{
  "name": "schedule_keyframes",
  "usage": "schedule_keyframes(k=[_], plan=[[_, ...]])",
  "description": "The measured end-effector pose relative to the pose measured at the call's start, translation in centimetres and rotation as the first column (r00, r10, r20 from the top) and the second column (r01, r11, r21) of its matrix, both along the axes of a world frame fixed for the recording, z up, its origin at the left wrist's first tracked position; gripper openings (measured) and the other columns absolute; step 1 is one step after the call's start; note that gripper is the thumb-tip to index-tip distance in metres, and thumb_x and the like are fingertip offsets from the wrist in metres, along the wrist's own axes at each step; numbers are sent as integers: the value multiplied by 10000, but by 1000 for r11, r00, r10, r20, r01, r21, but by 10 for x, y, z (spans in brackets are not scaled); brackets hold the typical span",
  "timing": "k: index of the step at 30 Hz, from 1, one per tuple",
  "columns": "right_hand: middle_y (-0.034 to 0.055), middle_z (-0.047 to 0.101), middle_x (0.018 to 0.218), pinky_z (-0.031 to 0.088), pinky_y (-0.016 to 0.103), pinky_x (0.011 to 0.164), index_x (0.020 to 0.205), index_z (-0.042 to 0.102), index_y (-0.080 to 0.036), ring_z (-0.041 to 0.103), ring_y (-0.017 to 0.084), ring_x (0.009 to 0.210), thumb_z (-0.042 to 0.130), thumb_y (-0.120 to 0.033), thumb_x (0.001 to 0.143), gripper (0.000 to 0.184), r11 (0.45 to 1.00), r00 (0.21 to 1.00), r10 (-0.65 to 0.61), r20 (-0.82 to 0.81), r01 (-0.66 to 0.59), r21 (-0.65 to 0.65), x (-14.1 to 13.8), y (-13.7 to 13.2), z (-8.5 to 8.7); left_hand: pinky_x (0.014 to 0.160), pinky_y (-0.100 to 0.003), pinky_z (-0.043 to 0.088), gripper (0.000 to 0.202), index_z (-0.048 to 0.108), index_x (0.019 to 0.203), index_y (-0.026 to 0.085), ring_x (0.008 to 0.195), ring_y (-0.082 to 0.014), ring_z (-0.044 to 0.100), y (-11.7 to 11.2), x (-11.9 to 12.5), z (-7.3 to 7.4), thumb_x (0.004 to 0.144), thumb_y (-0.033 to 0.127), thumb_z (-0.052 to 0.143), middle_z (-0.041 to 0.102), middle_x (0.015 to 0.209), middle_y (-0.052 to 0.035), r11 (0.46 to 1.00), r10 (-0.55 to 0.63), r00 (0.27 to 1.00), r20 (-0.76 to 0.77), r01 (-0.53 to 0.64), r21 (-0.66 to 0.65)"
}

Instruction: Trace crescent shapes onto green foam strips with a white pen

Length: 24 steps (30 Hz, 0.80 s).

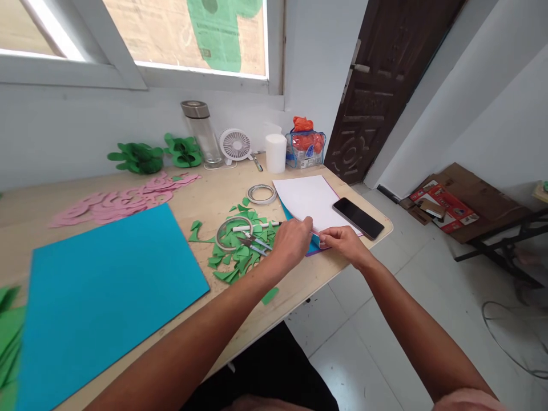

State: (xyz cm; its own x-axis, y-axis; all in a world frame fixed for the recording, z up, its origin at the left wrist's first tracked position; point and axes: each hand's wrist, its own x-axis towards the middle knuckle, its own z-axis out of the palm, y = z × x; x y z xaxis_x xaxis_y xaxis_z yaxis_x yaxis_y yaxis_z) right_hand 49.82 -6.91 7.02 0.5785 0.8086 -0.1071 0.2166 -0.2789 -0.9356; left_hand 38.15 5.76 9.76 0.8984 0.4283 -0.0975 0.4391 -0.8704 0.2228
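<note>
My left hand [292,241] is closed in a pinch at the near edge of a white sheet [311,197]. Close beside it, my right hand [346,242] pinches the same edge, which is lifted and slightly curled. Blue and purple sheets [315,244] show underneath. A black phone [358,217] lies on the white sheet, to the right of my hands. Left of my left hand are green paper scraps [231,273], scissors [258,246], a white pen [261,226] and a roll of tape [221,234]. The fingertips' exact hold is partly hidden.
A large blue sheet [115,291] covers the table's left. Behind it lie pink cut-outs [120,200] and green paper shapes [139,157]. A glass bottle [205,137], small fan [235,145], white cylinder [276,154] and clear bag [306,149] stand along the wall.
</note>
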Motion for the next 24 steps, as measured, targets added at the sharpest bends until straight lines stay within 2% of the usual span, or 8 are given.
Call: schedule_keyframes(k=[7,15,24], plan=[[-7,705,719,462,288,677,799,774,-182,606,171,696,665,-398,729,252,999,998,32,63,-32,4,-3,-5,2,889,-424,543,286,598,1215,155,999,-214,664,0,2,2,1004,335,527,683,1077,-72,1000,10,1000,-8,-9,6],[-8,661,655,429,276,638,686,733,-190,577,167,669,610,-377,752,233,1000,989,12,148,-16,23,0,-4,-7,849,-367,499,245,602,1193,175,1001,-249,681,0,4,2,984,245,496,718,1052,-98,1000,5,1000,-6,-5,23],[4,711,706,443,282,649,750,746,-193,609,179,685,585,-330,771,213,999,976,11,218,-18,30,1,-4,-16,809,-343,481,243,600,1171,192,1005,-283,693,-1,1,4,965,206,474,734,1034,-127,1000,5,1000,4,-5,26]])
